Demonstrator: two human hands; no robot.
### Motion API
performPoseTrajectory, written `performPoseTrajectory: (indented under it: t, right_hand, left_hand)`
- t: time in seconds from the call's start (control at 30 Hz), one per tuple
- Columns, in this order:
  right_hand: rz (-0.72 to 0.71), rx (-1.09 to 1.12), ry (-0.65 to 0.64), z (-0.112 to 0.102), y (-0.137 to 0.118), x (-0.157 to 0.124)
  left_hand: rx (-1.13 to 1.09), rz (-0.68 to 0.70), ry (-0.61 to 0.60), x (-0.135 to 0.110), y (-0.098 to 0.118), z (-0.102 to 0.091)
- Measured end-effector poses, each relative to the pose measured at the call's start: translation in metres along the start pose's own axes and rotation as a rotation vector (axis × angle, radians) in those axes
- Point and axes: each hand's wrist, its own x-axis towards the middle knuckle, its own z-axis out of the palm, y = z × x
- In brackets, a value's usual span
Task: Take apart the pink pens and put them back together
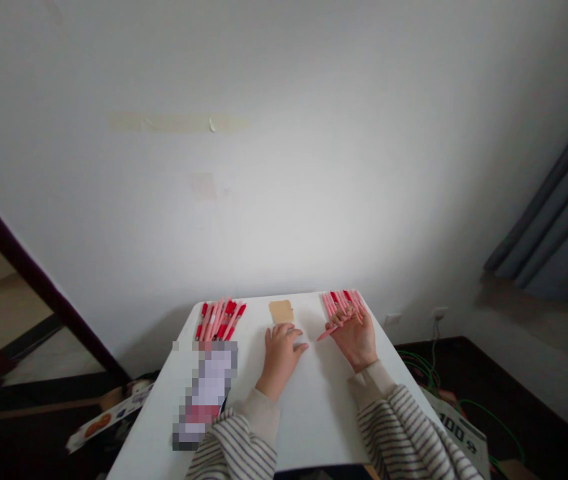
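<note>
My right hand is turned palm up near the table's right edge, its fingers closed on a pink pen whose tip points left. Just beyond it lies a row of pink and red pens, partly covered by the fingers. Over the middle of the table, my left hand has its fingers apart and holds nothing. Its fingertips are close to a tan square piece, perhaps paper; I cannot tell whether they touch. At the far left of the table lies a loose pile of pink and red pens.
A pixelated oblong item lies on the white table left of my left arm. The wall rises behind the table. Green cables and a box marked 100 are on the floor at right.
</note>
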Motion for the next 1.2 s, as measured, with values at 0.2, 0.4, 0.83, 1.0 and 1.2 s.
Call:
performPoseTrajectory:
  t: [0.2,0.4,0.83,1.0,1.2]
  right_hand:
    - [0.020,0.074,0.002,0.000,0.001,0.002]
    - [0.030,0.118,0.008,-0.001,0.003,0.002]
    - [-0.013,-0.032,0.019,-0.013,0.008,0.008]
    - [-0.037,-0.084,0.056,-0.021,0.017,0.011]
    - [-0.154,-0.244,0.153,-0.016,0.019,0.011]
  left_hand:
    - [0.018,0.015,0.021,0.001,-0.001,-0.001]
    - [0.116,-0.021,0.101,0.000,-0.004,0.000]
    - [0.196,-0.105,0.080,-0.002,-0.008,0.006]
    - [0.177,-0.089,0.077,-0.002,-0.005,0.002]
    - [0.169,-0.083,0.070,0.001,-0.005,0.001]
